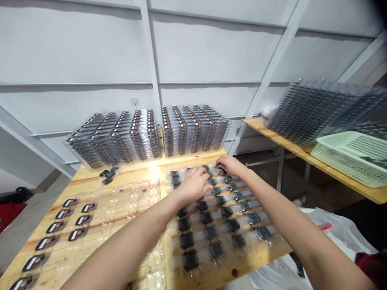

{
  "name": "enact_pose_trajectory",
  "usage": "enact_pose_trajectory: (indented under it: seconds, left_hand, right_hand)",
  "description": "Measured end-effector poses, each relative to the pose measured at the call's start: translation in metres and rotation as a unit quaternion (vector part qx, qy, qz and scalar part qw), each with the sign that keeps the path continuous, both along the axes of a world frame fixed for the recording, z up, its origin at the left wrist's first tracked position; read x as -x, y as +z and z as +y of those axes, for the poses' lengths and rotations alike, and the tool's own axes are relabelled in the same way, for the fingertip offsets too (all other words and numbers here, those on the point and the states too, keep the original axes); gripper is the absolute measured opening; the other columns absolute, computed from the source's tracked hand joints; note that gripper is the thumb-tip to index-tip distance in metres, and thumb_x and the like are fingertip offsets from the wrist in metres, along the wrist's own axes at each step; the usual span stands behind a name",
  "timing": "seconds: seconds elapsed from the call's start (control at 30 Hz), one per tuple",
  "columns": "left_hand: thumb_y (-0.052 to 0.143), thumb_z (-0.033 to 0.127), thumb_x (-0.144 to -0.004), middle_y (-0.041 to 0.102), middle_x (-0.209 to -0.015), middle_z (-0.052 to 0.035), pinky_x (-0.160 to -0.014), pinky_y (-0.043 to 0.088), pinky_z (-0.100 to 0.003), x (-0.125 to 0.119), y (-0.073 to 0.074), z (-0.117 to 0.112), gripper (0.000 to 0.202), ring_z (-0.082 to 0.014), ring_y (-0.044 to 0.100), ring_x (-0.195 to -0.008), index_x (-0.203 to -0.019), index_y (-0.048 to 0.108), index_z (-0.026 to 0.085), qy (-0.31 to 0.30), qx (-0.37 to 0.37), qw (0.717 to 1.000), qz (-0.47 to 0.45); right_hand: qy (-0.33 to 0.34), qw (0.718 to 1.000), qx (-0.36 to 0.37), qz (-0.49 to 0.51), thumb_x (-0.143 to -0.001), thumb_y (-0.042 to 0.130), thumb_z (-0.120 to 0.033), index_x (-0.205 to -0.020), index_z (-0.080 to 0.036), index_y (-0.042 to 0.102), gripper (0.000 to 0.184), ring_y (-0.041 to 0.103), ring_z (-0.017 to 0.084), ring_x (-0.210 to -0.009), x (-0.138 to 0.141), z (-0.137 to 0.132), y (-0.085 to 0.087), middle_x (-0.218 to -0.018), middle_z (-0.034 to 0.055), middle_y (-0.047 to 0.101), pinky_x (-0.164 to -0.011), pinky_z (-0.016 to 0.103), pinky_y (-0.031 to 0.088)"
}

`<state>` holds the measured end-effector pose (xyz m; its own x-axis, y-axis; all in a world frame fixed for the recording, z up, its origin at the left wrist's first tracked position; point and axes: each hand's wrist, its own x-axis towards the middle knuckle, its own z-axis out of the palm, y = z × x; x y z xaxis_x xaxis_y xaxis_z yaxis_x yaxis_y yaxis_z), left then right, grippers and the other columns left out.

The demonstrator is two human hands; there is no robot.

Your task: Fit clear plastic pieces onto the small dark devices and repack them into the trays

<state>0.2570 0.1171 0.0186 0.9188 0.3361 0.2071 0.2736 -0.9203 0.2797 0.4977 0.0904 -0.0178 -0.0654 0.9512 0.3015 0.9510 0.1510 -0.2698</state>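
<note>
Your left hand and right hand reach forward, curled onto the clear blister tray of black components on the wooden worktop; you can't tell whether either grip holds one. Stacked trays stand just beyond.

The left forearm and right forearm are bare and slim, ending in narrow hands.

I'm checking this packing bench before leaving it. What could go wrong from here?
The left hand and right hand reach in among black parts in a clear blister tray, so a part might pop from its pocket. The tray sits near the table edge, and a knock could drop parts onto the plastic bag below. The tall tray stacks behind might topple if bumped.
</note>
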Motion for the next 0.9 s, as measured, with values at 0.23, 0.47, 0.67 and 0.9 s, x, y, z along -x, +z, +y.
enact_pose_trajectory:
  seconds: [0.23, 0.47, 0.67, 0.9]
  left_hand:
    - [0.05, 0.039, -0.08, 0.048, -0.112, -0.0133, -0.094, 0.034, -0.04, -0.054, -0.008, 0.016, 0.038, -0.0273, 0.04, -0.107, -0.107, 0.055, 0.012, -0.005, 0.013, 0.999, 0.048]
    - [0.049, 0.041, -0.08, 0.053, -0.107, -0.0116, -0.093, 0.034, -0.039, -0.076, -0.019, 0.033, 0.039, -0.026, 0.043, -0.104, -0.107, 0.056, 0.014, 0.007, 0.054, 0.997, 0.054]
    - [0.055, 0.037, -0.077, 0.055, -0.101, -0.0094, -0.094, 0.033, -0.037, -0.081, -0.024, 0.039, 0.031, -0.0243, 0.045, -0.102, -0.099, 0.059, 0.016, 0.02, 0.076, 0.996, 0.041]
    - [0.055, 0.025, -0.075, 0.054, -0.099, -0.0089, -0.089, 0.038, -0.034, -0.085, -0.021, 0.044, 0.027, -0.0217, 0.047, -0.095, -0.1, 0.055, 0.014, 0.051, 0.091, 0.994, 0.013]
  right_hand:
    - [0.008, 0.998, 0.042, -0.053, -0.079, 0.051, -0.01, -0.086, -0.01, 0.064, 0.016, 0.054, 0.016, -0.087, -0.006, 0.002, -0.009, -0.087, 0.008, 0.061, -0.082, 0.026, 0.039]
    - [-0.003, 0.996, 0.055, -0.068, -0.079, 0.049, -0.007, -0.083, -0.011, 0.064, 0.016, 0.053, 0.016, -0.083, -0.003, 0.001, -0.005, -0.082, 0.0076, 0.06, -0.078, 0.022, 0.037]
    - [0.0, 0.997, 0.056, -0.06, -0.078, 0.05, -0.007, -0.083, -0.012, 0.063, 0.015, 0.051, 0.015, -0.083, -0.002, -0.001, 0.0, -0.082, 0.0066, 0.058, -0.076, 0.021, 0.036]
    - [-0.001, 0.998, 0.048, -0.051, -0.081, 0.047, -0.009, -0.093, -0.013, 0.063, 0.021, 0.05, 0.014, -0.085, -0.005, -0.001, -0.005, -0.087, 0.0073, 0.057, -0.079, 0.021, 0.035]
